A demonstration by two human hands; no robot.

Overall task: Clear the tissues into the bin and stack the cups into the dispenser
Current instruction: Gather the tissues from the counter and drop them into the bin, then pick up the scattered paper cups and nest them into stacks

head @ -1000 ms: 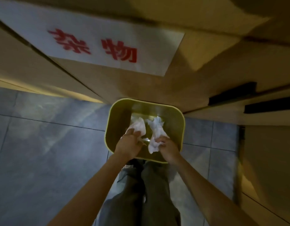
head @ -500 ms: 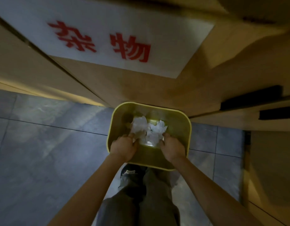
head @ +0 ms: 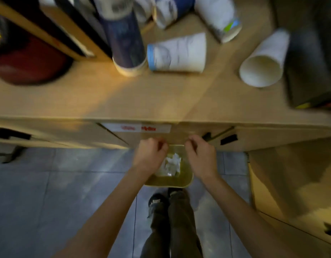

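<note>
White crumpled tissues [head: 171,164] lie inside the yellow-green bin [head: 187,180] on the floor below the counter. My left hand [head: 150,155] and my right hand [head: 201,157] hover above the bin's rim, fingers loosely curled, nothing in either. On the wooden counter [head: 86,97] several paper cups lie on their sides: a white cup with a blue rim [head: 176,53], a plain white cup [head: 263,60], another with a green mark [head: 219,17]. A tall dark tube [head: 126,38] stands left of them.
A red round object [head: 28,60] sits at the counter's left, a dark box [head: 313,58] at its right. A label with red characters [head: 136,128] is on the cabinet front. My legs and shoes [head: 170,220] stand on grey floor tiles.
Both hands let go of the tissues, which now lie in the bin, and rose above its rim. The view lifted, bringing the counter top and the cups into sight.
</note>
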